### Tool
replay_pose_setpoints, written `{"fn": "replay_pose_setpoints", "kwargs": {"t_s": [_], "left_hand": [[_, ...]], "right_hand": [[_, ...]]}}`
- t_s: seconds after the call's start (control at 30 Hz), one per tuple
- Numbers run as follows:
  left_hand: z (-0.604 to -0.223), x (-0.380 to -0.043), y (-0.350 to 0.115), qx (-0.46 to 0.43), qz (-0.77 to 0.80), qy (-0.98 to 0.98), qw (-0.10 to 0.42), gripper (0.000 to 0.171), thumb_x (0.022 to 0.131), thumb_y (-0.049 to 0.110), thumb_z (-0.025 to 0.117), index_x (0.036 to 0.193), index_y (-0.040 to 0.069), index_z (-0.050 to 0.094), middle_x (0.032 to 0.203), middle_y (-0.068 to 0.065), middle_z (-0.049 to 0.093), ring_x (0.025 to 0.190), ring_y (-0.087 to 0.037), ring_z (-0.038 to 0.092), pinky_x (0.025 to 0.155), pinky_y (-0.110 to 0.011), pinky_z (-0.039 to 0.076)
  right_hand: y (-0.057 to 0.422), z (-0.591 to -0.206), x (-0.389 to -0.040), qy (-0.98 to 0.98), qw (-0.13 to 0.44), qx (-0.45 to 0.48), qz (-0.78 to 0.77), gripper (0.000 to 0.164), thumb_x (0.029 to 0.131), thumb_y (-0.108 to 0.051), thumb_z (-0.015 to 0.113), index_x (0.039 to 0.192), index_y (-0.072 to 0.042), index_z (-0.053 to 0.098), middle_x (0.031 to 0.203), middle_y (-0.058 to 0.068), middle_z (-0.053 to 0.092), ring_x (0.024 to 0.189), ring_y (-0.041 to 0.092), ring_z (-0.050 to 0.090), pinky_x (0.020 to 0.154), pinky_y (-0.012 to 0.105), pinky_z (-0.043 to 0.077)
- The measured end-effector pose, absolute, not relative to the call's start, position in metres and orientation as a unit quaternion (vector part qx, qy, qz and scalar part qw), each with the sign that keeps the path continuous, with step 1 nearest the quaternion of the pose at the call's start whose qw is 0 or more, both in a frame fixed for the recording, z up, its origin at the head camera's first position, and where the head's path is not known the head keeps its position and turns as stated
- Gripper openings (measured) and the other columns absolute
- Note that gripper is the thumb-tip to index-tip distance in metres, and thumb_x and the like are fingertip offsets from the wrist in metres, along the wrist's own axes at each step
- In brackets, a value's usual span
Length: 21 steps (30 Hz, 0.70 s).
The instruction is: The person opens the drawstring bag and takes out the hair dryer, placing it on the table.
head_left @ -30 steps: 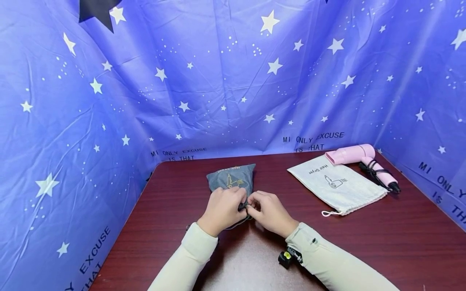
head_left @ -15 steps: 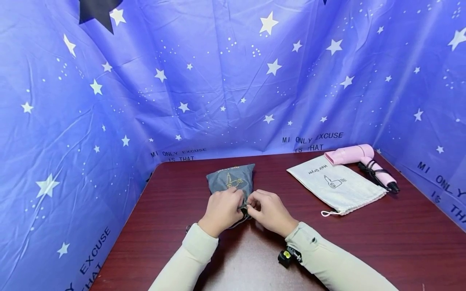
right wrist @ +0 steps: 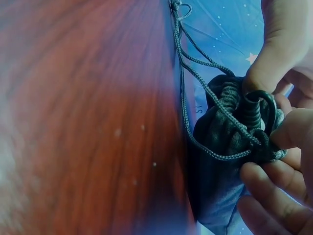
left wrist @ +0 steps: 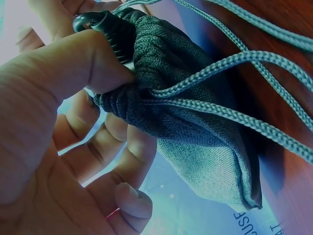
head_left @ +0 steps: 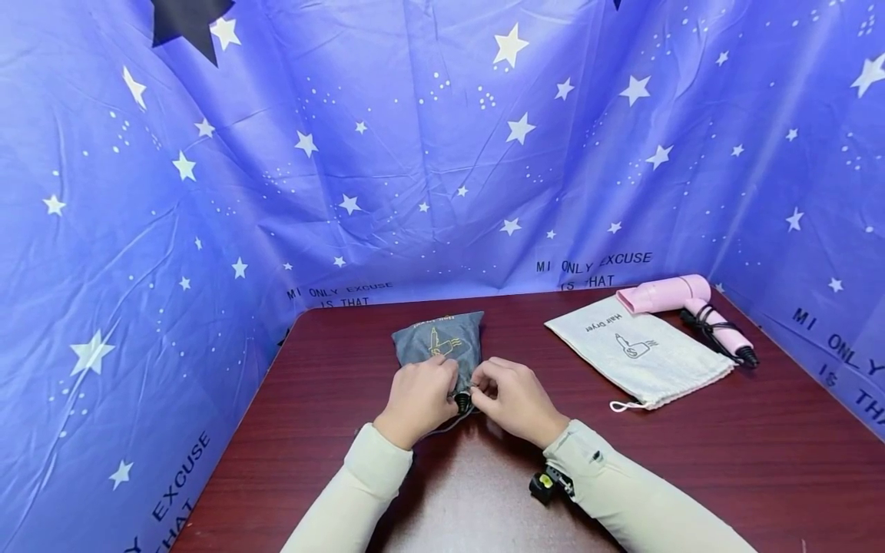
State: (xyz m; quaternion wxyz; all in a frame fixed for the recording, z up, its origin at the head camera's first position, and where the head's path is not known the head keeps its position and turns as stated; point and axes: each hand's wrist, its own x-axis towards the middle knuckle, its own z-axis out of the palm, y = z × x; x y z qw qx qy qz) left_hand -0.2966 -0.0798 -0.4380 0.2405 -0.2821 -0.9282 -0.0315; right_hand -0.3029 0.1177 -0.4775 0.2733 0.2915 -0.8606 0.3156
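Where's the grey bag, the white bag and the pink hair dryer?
Grey bag (head_left: 444,343), head view: its printed side.
White bag (head_left: 634,347), head view: its printed side.
Pink hair dryer (head_left: 677,293), head view: its barrel.

The head view looks forward and down from the near side, over the bench (head_left: 325,369) to the starry curtain (head_left: 401,146), while both wrist views, turned sideways and very near, face the grey bag (left wrist: 195,122) at its gathered mouth, the bag showing in all three.
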Motion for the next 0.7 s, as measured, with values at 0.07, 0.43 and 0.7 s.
{"fn": "replay_pose_setpoints", "kwargs": {"t_s": [0.07, 0.43, 0.7], "left_hand": [[-0.4381, -0.2972, -0.0800, -0.281, -0.029, -0.930, 0.237, 0.043, 0.063, 0.016, 0.084, 0.068, 0.022, 0.043, 0.067, 0.009, 0.041, 0.050, -0.008, 0.037, 0.045, -0.025, 0.026], [-0.4387, -0.2984, -0.0827, -0.274, -0.029, -0.930, 0.243, 0.040, 0.061, 0.013, 0.082, 0.068, 0.021, 0.043, 0.066, 0.009, 0.042, 0.050, -0.008, 0.037, 0.043, -0.026, 0.026], [-0.4381, -0.2991, -0.0852, -0.266, -0.030, -0.933, 0.241, 0.042, 0.060, 0.016, 0.086, 0.069, 0.021, 0.045, 0.068, 0.010, 0.047, 0.052, -0.009, 0.042, 0.046, -0.028, 0.031]], "right_hand": [[0.1188, -0.4778, -0.3035, -0.860, 0.277, 0.291, 0.314, 0.011, 0.078, -0.014, 0.075, 0.083, -0.022, 0.069, 0.075, -0.011, 0.061, 0.066, 0.006, 0.059, 0.062, 0.021, 0.049], [0.1219, -0.4776, -0.3057, -0.857, 0.287, 0.303, 0.304, 0.007, 0.079, -0.014, 0.075, 0.084, -0.018, 0.071, 0.076, -0.010, 0.062, 0.067, 0.004, 0.059, 0.063, 0.023, 0.051], [0.1229, -0.4776, -0.3075, -0.855, 0.301, 0.303, 0.295, 0.013, 0.075, -0.013, 0.077, 0.083, -0.019, 0.069, 0.076, -0.011, 0.062, 0.067, 0.004, 0.059, 0.063, 0.021, 0.050]]}}
